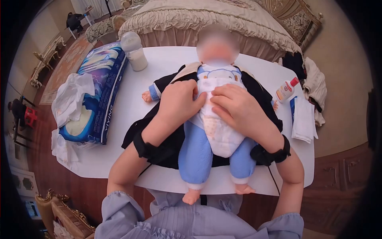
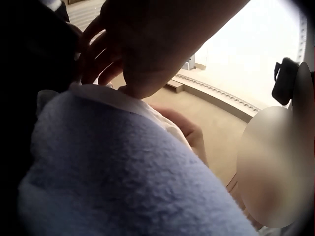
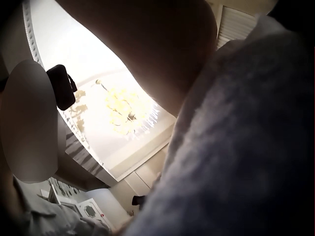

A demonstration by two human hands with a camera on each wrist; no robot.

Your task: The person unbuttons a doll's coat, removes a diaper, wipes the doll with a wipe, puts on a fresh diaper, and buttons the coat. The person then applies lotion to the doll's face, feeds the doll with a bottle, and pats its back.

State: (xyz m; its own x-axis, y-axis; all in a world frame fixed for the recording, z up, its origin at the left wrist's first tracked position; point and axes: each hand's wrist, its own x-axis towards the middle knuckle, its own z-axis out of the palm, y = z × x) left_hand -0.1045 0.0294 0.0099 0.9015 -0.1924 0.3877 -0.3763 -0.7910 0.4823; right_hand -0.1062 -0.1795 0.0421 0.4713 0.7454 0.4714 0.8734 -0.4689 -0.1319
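A baby doll (image 1: pixel 195 157) in blue fleece clothing lies on its back on a dark garment (image 1: pixel 137 131). A white diaper (image 1: pixel 229 145) with a printed patch covers its front, over the blue trousers. My left hand (image 1: pixel 179 101) is at the diaper's upper left part, thumb and curled fingers pinching it. My right hand (image 1: pixel 242 107) rests on the diaper's upper right part, fingers laid across it and thumb lower down. In the left wrist view, fingers of the left hand (image 2: pixel 128 59) meet a white edge above the blue fleece (image 2: pixel 123 162). The right wrist view hides the right fingertips.
On the white table (image 1: pixel 159 53), a blue diaper pack (image 1: pixel 113 85) with crumpled white cloth (image 1: pixel 73 95) stands left, beside a milk bottle (image 1: pixel 137 55). A red-capped lotion bottle (image 1: pixel 286 89) and white wipes or cloths (image 1: pixel 304 119) lie right. A bed (image 1: pixel 215 20) stands beyond.
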